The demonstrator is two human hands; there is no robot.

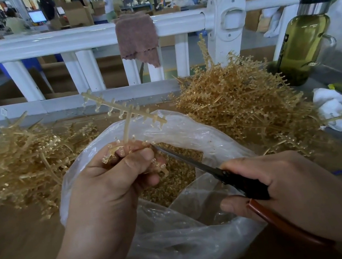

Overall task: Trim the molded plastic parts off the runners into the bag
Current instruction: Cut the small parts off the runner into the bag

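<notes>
Gripping a runner (126, 113) in your left hand (110, 180), you hold it above the open bag (185, 246) at frame centre. Your right hand (292, 181) clasps scissors (229, 173), their tip beside the runner's lower end.

Translucent amber plastic runner (128, 114); glossy clear plastic bag (184, 240); matt wood table (21, 240).

A translucent amber runner (125, 114), branched like a twig with small parts at its tips, stands tilted over the open clear plastic bag (186, 251), its stem gripped in the left hand (114, 177). The scissors (196, 163), held in the right hand (287, 182), reach its lower branch with their blade tips. Loose trimmed parts (173, 174) lie inside the bag. A left pile (17, 164) and a right pile (239, 99) of tangled runners flank it on the tabletop.
</notes>
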